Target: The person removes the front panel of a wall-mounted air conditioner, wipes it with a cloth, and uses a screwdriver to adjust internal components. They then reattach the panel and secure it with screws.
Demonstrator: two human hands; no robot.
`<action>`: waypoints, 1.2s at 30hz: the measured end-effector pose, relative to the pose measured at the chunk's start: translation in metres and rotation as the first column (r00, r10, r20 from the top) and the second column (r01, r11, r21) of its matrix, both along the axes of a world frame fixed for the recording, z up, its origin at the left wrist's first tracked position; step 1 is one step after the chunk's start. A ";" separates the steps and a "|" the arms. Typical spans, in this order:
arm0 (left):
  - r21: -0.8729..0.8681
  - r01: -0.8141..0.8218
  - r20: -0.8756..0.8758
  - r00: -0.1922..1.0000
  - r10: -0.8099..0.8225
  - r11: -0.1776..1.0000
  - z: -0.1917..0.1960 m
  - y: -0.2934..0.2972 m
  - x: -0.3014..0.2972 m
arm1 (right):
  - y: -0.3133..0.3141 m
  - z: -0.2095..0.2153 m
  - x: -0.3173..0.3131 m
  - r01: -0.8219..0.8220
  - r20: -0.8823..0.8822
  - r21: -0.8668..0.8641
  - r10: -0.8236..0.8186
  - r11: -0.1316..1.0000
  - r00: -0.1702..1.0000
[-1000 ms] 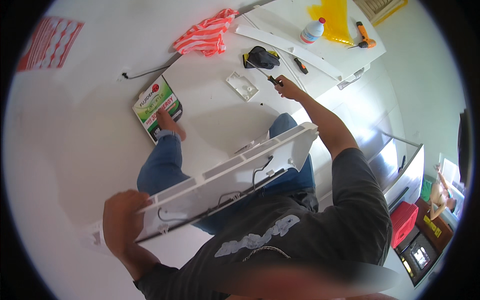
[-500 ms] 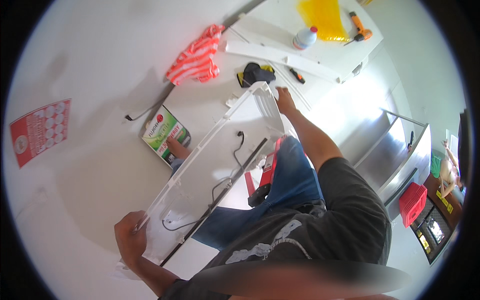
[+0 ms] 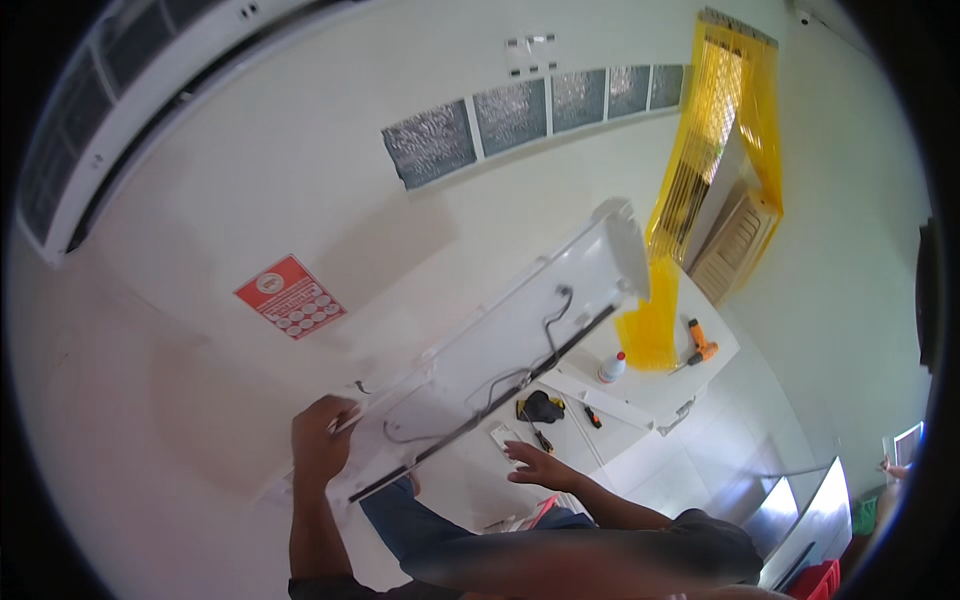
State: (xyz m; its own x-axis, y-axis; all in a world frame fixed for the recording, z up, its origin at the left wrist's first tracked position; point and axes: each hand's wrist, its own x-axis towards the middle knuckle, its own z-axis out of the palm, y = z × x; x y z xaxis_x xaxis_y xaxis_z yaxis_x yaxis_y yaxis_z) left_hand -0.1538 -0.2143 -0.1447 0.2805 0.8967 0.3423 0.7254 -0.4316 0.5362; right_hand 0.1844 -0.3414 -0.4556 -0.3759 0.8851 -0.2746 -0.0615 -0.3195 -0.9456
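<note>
While the left hand (image 3: 322,438) grips a long, hollow white plastic cover (image 3: 490,345) | right hand (image 3: 543,466) loosely splayed

We find moderate brightness and soft shadow on the smooth white wall (image 3: 430,235). We note glare on the pale tiled floor (image 3: 690,440), fisheye bending, black corners and lower-edge blur.

From the wearer's head, the wide fisheye looks forward and down at a slant, with the left hand (image 3: 322,440), right hand (image 3: 540,465) and cover (image 3: 510,350) near, the table (image 3: 660,385) and wall (image 3: 190,250) farther off, edges bending toward the dark rim.
</note>
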 end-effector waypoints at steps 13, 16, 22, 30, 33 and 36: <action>0.062 0.130 0.741 0.659 -0.133 0.990 -0.004 0.002 0.119 | 0.033 0.169 0.030 0.189 -0.156 0.338 -0.143 0.922 0.977; 0.025 0.132 0.834 0.544 -0.094 0.991 -0.022 -0.010 0.144 | 0.019 0.179 0.039 0.240 0.029 0.503 -0.294 0.830 0.955; 0.048 0.220 0.887 0.440 -0.143 0.974 -0.015 -0.013 0.168 | 0.021 0.224 0.078 0.383 0.164 0.695 -0.654 0.608 0.739; 0.581 -0.219 0.718 0.591 -0.367 0.784 0.129 -0.024 0.007 | 0.050 0.439 0.149 0.080 0.189 0.972 -0.942 0.219 0.278; 0.696 -0.464 0.663 0.709 -0.242 0.548 0.209 -0.058 -0.038 | 0.054 0.525 0.147 -0.041 0.078 0.997 -0.957 0.069 0.280; 0.809 -0.525 0.585 0.760 -0.283 0.264 0.296 -0.094 -0.072 | 0.066 0.607 0.129 -0.251 -0.030 0.961 -0.945 -0.116 0.325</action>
State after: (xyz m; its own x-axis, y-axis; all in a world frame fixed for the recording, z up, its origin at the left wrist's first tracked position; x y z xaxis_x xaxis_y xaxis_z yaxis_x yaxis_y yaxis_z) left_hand -0.2258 -0.3079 0.1508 -0.3886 -0.1586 0.9077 0.5723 -0.8136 0.1028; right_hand 0.3132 -0.2758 0.1519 -0.0939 0.3360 0.9372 0.9226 0.3832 -0.0449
